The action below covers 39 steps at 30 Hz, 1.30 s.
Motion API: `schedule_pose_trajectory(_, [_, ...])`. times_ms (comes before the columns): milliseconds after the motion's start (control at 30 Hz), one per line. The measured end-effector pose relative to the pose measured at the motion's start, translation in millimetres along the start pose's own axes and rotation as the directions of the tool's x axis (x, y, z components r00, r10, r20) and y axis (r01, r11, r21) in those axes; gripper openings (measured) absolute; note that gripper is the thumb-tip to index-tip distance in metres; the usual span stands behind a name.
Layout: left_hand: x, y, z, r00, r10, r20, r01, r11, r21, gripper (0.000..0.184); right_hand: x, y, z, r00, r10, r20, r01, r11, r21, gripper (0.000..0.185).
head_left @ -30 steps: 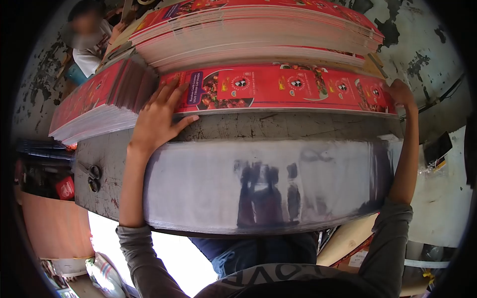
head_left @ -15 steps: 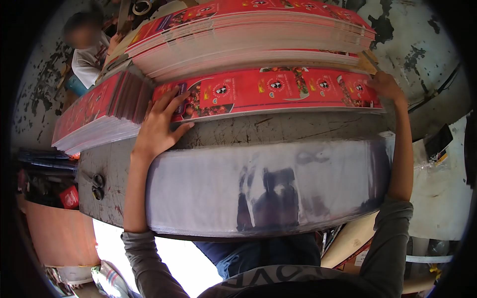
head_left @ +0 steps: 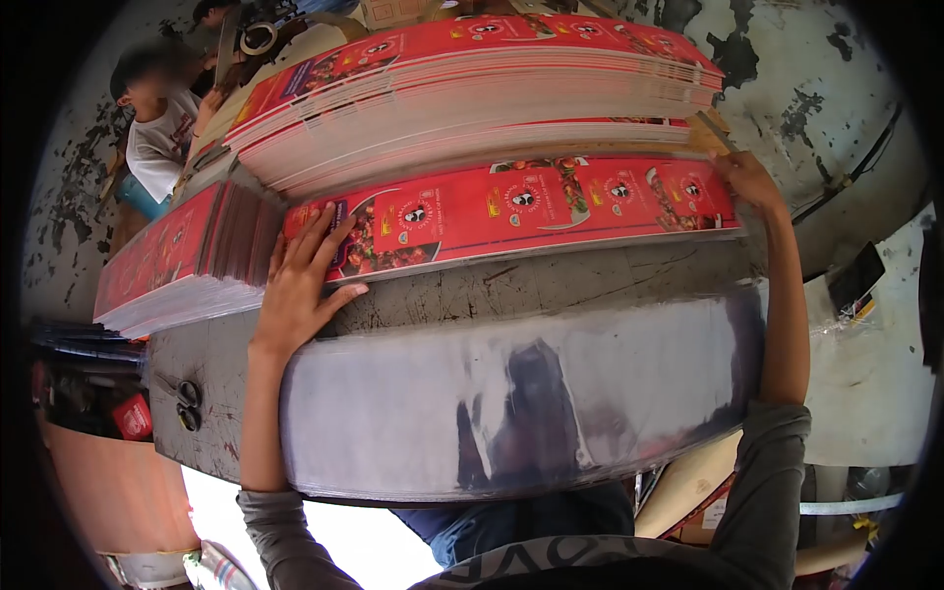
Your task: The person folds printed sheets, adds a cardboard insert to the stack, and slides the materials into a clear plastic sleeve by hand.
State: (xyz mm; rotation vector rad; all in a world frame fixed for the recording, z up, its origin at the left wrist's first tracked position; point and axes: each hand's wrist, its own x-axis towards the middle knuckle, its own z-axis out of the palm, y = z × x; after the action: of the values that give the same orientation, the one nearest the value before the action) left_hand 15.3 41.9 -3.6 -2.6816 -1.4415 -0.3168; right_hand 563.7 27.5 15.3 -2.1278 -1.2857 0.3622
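Observation:
A long red printed sheet stack (head_left: 462, 211) lies across the middle of the worktable (head_left: 433, 305). On its left end my left hand (head_left: 302, 280) rests with fingers spread. My right hand (head_left: 749, 182) is at the stack's right end, fingers bent over the corner; whether they grip it is hidden. Nearer my body, a stack of clear plastic sheets (head_left: 393, 413) lies between my forearms. Behind the red stack stands a taller pile of red printed sheets (head_left: 472, 79). Another red pile (head_left: 157, 251) sits at the left, its edges fanned.
Black-handled scissors (head_left: 187, 405) lie on the table at the left. A person in a white shirt (head_left: 157, 143) is at the upper left, with part of another person (head_left: 211, 12) behind. A roll of tape (head_left: 259, 38) lies near them. A dark flat object (head_left: 855, 278) is at the right.
The view has tilted up, so things sit lower in it. The near red stack has shifted left relative to my left hand, which stays spread on it. My right hand remains at the right end.

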Motion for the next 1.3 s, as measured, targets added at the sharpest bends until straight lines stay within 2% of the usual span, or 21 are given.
schedule_pose_trajectory(33, [0,-1,1,1.000,0.019,-0.024,-0.018,1.000,0.022,0.071,1,1,-2,1.000,0.003,0.000,-0.003,1.000,-0.006,0.045])
schedule_pose_trajectory(100, [1,-1,5,0.998,0.033,-0.045,-0.031,0.999,0.038,0.071,2,0,-7,0.989,0.017,0.149,-0.018,1.000,0.006,0.048])
schedule_pose_trajectory(233, [3,-1,7,0.995,0.070,-0.076,-0.065,0.995,0.072,0.069,-1,-3,-5,0.987,0.042,0.154,-0.037,0.999,-0.031,0.043])
schedule_pose_trajectory(300, [4,1,6,0.995,0.066,-0.081,-0.060,0.996,0.073,0.068,-8,-11,-2,0.995,-0.045,0.092,0.045,0.999,0.006,0.040])
schedule_pose_trajectory(433, [3,4,0,0.991,0.077,-0.107,-0.070,0.995,0.064,0.060,-7,-14,0,0.983,-0.011,0.181,0.022,0.998,-0.060,0.039])
schedule_pose_trajectory(500, [2,5,-1,0.986,0.100,-0.136,-0.090,0.993,0.076,0.057,-9,-18,0,0.986,0.041,0.163,-0.042,0.999,0.006,0.040])
schedule_pose_trajectory(633, [1,6,-2,0.977,0.074,-0.199,-0.082,0.996,-0.034,0.051,-13,-28,12,0.998,0.002,0.057,0.000,1.000,-0.027,0.038])
schedule_pose_trajectory(700, [0,6,-4,0.982,0.053,-0.182,-0.070,0.994,-0.086,0.049,-5,-20,17,0.998,-0.038,0.055,0.041,0.998,-0.057,0.054])
schedule_pose_trajectory(733, [-1,6,-5,0.982,0.045,-0.183,-0.060,0.995,-0.081,0.049,-1,-15,19,0.997,-0.046,0.061,0.049,0.997,-0.054,0.054])
schedule_pose_trajectory(767, [-2,6,-4,0.982,0.049,-0.184,-0.065,0.995,-0.080,0.049,2,-9,19,0.995,-0.049,0.087,0.045,0.997,0.056,0.057])
schedule_pose_trajectory(833, [-1,6,-2,0.981,0.046,-0.187,-0.062,0.995,-0.081,0.049,14,4,17,0.991,-0.061,0.116,0.042,0.986,0.162,0.059])
schedule_pose_trajectory(900, [-2,6,-2,0.966,0.095,-0.240,-0.105,0.994,-0.025,0.050,21,6,17,0.973,0.123,0.193,-0.182,0.928,0.325,0.057])
schedule_pose_trajectory(1033, [-2,6,-3,0.970,0.079,-0.231,-0.093,0.995,-0.047,0.050,6,-21,17,0.980,0.104,0.171,-0.147,0.954,0.263,0.049])
schedule_pose_trajectory(1100, [-2,6,-2,0.967,0.082,-0.242,-0.094,0.995,-0.042,0.050,3,-23,14,0.926,0.186,0.329,-0.287,0.913,0.289,0.049])
schedule_pose_trajectory(1133, [-2,6,-1,0.966,0.082,-0.246,-0.095,0.995,-0.041,0.050,5,-21,14,0.927,0.184,0.327,-0.284,0.914,0.291,0.049])
schedule_pose_trajectory(1200, [-2,4,0,0.965,0.084,-0.247,-0.095,0.995,-0.032,0.051,12,-11,21,0.985,0.141,0.097,-0.156,0.973,0.170,0.048])
schedule_pose_trajectory(1300, [-3,5,-1,0.963,0.079,-0.257,-0.084,0.996,-0.010,0.053,36,15,16,0.976,0.131,0.173,-0.177,0.943,0.282,0.049])
